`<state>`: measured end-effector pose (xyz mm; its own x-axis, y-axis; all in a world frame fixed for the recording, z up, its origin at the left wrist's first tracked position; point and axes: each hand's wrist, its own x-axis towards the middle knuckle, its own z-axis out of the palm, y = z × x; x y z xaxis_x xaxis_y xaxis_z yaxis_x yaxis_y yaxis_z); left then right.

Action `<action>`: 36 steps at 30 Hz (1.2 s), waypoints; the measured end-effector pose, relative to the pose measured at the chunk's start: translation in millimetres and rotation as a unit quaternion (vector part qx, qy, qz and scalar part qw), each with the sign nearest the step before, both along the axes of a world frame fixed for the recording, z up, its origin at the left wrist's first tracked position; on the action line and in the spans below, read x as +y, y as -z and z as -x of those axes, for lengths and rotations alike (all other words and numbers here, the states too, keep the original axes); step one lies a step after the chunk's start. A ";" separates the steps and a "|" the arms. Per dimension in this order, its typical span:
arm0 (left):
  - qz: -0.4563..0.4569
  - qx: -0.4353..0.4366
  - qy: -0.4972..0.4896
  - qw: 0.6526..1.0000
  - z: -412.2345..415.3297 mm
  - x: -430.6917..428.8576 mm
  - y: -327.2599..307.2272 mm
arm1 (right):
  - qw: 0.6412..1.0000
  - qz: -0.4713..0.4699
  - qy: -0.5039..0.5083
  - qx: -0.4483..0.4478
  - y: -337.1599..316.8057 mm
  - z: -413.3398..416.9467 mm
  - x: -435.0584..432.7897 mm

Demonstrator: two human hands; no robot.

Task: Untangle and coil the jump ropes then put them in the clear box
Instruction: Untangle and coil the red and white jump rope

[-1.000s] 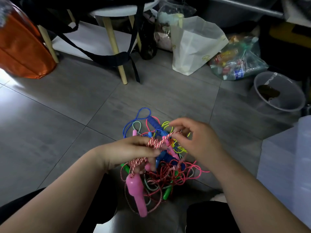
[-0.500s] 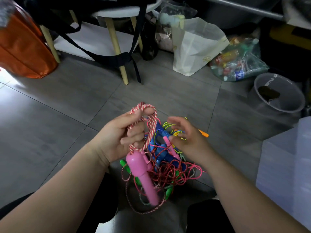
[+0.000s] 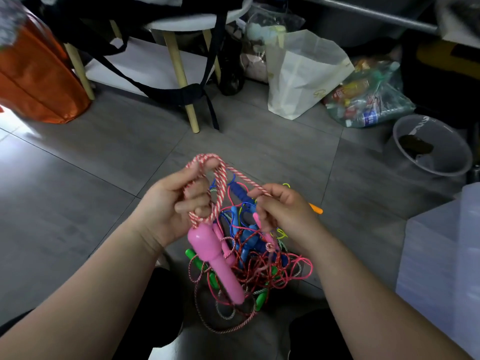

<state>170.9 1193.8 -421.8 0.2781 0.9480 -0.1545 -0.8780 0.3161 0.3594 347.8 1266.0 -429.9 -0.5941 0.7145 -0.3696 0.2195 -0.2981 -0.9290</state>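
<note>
Red-and-white rope (image 3: 217, 183) is now looped round the curled fingers of the left hand (image 3: 171, 211), with the thumb pressing the top of the loops. One second ago both hands were low over the tangle (image 3: 262, 263), picking at this rope. Half a second ago the left hand had risen with the first loops, while the right hand (image 3: 288, 214) was still down in the pile. The right hand has since come up and pinches the free strand at its fingertips, other fingers curled. The strand runs nearly straight from the loop top, down and right, to that pinch.

Pink handle (image 3: 214, 258) hangs just below the left hand, over the tangle, at the end of the looped rope. Past the right-hand pinch the rope drops back into the pile; how much of it remains caught there cannot be told.

Remaining ropes, blue, yellow, pink and green, lie knotted together on the floor (image 3: 104, 178) in front of the person. On the near right stands the box (image 3: 441, 261), well apart from the hands; its inside cannot be made out.

Assessment: coiling of the first rope has started, with only a few turns made. Each further turn requires the right hand to draw slack from the tangle. Risk: pulling hard may tighten knots or drag other ropes up.
</note>
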 end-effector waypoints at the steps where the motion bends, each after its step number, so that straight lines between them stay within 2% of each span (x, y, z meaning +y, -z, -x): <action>1: 0.014 0.029 -0.052 0.998 3.2 0.5 -1.8 | 1.000 0.001 -0.003 -0.004 0.0 -1.6 0.0; 3: 0.039 0.034 -0.118 0.992 2.6 3.4 -0.7 | 1.000 0.003 -0.015 -0.019 -0.1 -4.7 -0.6; 5: 0.077 0.115 -0.223 0.965 1.6 -0.9 -10.9 | 0.999 0.001 -0.032 -0.042 -0.6 -7.6 -0.8; 6: 0.087 0.128 -0.249 0.956 -1.7 -0.2 -15.3 | 0.997 -0.012 -0.046 -0.062 0.1 -8.9 -0.7; 11: 0.121 0.166 -0.283 0.937 -12.9 5.1 -11.8 | 0.966 -0.144 -0.159 -0.148 3.4 -9.8 -6.7; 14: 0.118 0.251 -0.306 0.911 -13.3 5.7 -4.0 | 0.941 -0.196 -0.212 -0.175 1.3 -8.9 -11.8; 17: 0.120 0.393 -0.275 0.869 -19.1 3.5 0.9 | 0.933 -0.212 -0.235 -0.169 -6.4 -9.2 -15.4; 21: 0.101 0.564 -0.095 0.814 -28.7 -2.5 4.5 | 0.930 -0.259 -0.210 -0.155 -12.7 -10.7 -14.2; 23: 0.100 0.557 -0.001 0.825 -33.4 -3.8 4.6 | 0.931 -0.277 -0.185 -0.147 -13.0 -11.8 -12.8; 26: 0.119 0.497 0.075 0.856 -38.5 -4.8 1.0 | 0.945 -0.266 -0.148 -0.118 -14.6 -12.0 -10.8; 29: 0.116 0.436 0.119 0.884 -39.4 -6.0 -0.3 | 0.960 -0.253 -0.077 -0.096 -12.8 -12.9 -5.3; 33: 0.107 0.404 0.158 0.895 -40.8 -6.9 -3.6 | 0.968 -0.235 -0.024 -0.087 -9.8 -13.9 2.9; 36: 0.087 0.378 0.146 0.910 -39.9 -7.8 -2.8 | 0.970 -0.227 -0.006 -0.088 -8.9 -13.8 7.3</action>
<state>210.8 1186.0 -419.0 0.2661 0.7938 -0.5469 -0.2701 0.6061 0.7482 361.6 1273.3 -421.0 -0.5595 0.8208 -0.1152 0.3879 0.1365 -0.9116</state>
